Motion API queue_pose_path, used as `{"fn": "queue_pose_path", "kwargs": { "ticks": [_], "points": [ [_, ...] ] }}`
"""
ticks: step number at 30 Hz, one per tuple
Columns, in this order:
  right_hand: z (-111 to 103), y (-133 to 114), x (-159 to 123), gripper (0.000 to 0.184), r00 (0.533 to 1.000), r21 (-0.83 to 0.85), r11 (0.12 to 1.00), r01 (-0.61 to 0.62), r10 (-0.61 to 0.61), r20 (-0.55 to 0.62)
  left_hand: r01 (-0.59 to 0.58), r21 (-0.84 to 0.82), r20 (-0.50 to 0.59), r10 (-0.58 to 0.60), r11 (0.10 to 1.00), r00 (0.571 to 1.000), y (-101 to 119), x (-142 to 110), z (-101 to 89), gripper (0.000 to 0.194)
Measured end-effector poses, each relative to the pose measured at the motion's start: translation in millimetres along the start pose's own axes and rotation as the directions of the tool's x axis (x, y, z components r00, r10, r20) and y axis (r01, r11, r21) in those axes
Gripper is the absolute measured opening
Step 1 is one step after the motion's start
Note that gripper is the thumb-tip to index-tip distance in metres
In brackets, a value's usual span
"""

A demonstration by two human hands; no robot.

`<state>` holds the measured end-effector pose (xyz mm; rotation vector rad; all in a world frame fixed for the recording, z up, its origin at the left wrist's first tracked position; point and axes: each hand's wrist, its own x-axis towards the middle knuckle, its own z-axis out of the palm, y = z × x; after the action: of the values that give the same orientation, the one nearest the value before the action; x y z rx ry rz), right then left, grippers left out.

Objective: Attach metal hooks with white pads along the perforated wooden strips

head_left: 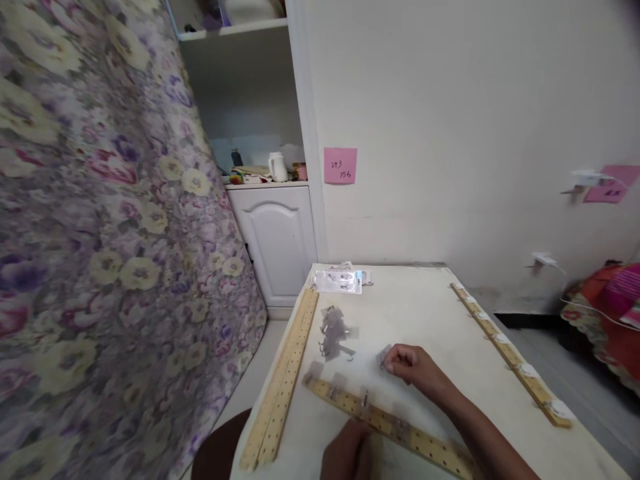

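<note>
A wooden strip with rows of holes (343, 399) lies slantwise across the near part of the table, with several small clear pieces bearing metal hooks set along it. My left hand (346, 452) is closed at the strip's near edge, its fingertips mostly hidden. Above the table, beyond the strip, my right hand (411, 363) pinches a small clear hook piece (385, 355), partly covered by the fingers. Further left lies a loose heap of similar clear hooks (334, 330).
Two pale perforated strips (283, 380) lie side by side along the table's left edge. A strip with white round pieces (510, 353) runs along the right edge. Clear packaging (337, 281) sits at the far left corner. A floral curtain (125, 233) hangs at left.
</note>
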<state>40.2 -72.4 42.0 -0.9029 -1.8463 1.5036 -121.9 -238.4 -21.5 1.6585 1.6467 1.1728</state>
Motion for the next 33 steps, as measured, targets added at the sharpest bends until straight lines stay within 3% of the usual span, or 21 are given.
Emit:
{"fn": "queue_pose_path", "kwargs": {
  "ticks": [3, 4, 6, 9, 14, 26, 31, 33],
  "points": [
    [-0.3, -17.8, -29.5, 0.006, 0.992, -0.172, 0.977, 0.125, -0.117, 0.056, 0.178, -0.251, -0.076, -0.203, 0.951, 0.976, 22.5, 6.9, 0.1, 0.035],
    [1.0, -23.6, -38.2, 0.007, 0.983, -0.239, 0.955, 0.175, -0.157, 0.093, 0.232, -0.345, -0.066, -0.270, 0.909, 0.961, 31.9, 10.0, 0.3, 0.038],
    [4.5, -32.6, -53.3, 0.012, 0.958, -0.332, 0.907, 0.259, -0.196, 0.212, 0.258, -0.451, -0.011, -0.294, 0.854, 0.956, 50.0, 16.2, 0.9, 0.039],
    [8.5, -36.8, -70.0, 0.013, 0.923, -0.414, 0.853, 0.318, -0.180, 0.339, 0.257, -0.461, 0.031, -0.274, 0.850, 0.961, 67.0, 21.0, 3.9, 0.033],
    [5.6, -28.5, -83.4, 0.015, 0.914, -0.474, 0.820, 0.321, -0.138, 0.381, 0.298, -0.410, 0.091, -0.287, 0.862, 0.954, 68.4, 16.8, 16.7, 0.022],
    [1.7, -20.3, -87.3, 0.021, 0.945, -0.257, 0.923, 0.285, -0.227, 0.235, 0.296, -0.540, -0.007, -0.356, 0.788, 0.934, 67.8, 16.8, 29.5, 0.031],
    [-14.7, -15.3, -73.8, 0.016, 0.989, -0.187, 0.973, 0.132, -0.141, -0.036, 0.306, -0.554, 0.023, -0.353, 0.774, 0.935, 70.7, 20.5, 27.8, 0.030],
    [-18.1, -7.7, -69.3, 0.019, 0.995, -0.143, 0.987, 0.078, -0.087, -0.058, 0.323, -0.554, 0.047, -0.359, 0.768, 0.932, 72.3, 21.0, 28.2, 0.031]
  ]
}}
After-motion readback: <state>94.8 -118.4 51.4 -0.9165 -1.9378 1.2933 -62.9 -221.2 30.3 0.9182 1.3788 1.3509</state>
